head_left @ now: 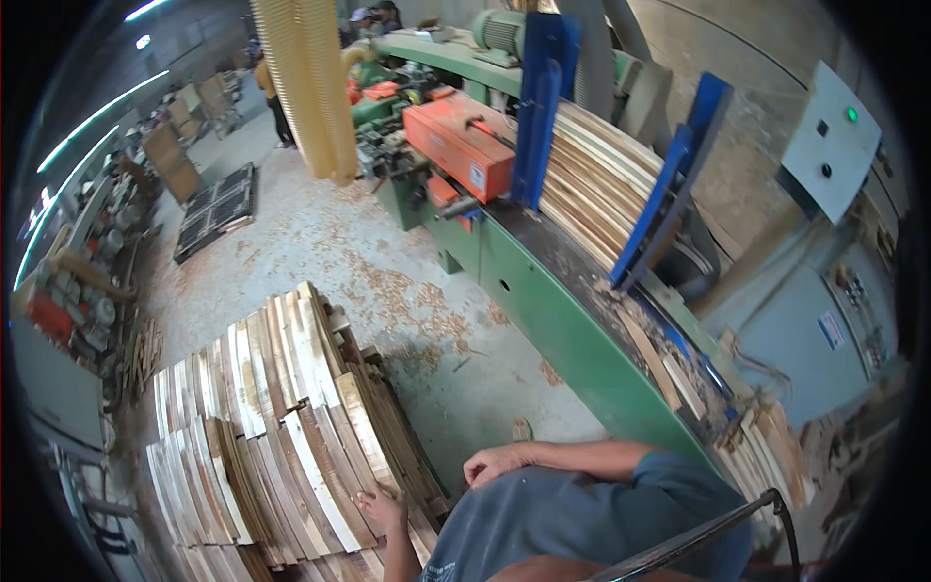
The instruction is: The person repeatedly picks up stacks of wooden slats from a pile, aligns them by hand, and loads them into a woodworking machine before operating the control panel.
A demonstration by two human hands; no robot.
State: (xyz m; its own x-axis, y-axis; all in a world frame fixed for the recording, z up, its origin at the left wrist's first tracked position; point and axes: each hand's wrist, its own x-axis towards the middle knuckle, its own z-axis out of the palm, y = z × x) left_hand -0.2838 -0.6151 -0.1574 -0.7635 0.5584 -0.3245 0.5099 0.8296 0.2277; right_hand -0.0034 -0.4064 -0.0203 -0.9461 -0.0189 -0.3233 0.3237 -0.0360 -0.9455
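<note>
My left hand (384, 509) rests at the right side of a large stack of wooden slats (276, 427), its fingers apart on the wood. The slats lie side by side in rows, pale and brown, with uneven ends. In front of my body, my right hand (492, 465) hangs with its fingers curled in; nothing shows in it. To the right, a green machine bed (553, 310) runs past me. Between two blue upright guides (543, 107) on it stands a tall pile of slats (601, 184).
An orange machine cover (456, 141) sits farther along the bed. A grey control panel (832, 141) with a lit green lamp stands at right. Shavings (398, 310) litter the floor. Farther off are a black pallet (218, 209), a ribbed yellow hose (305, 87) and other people.
</note>
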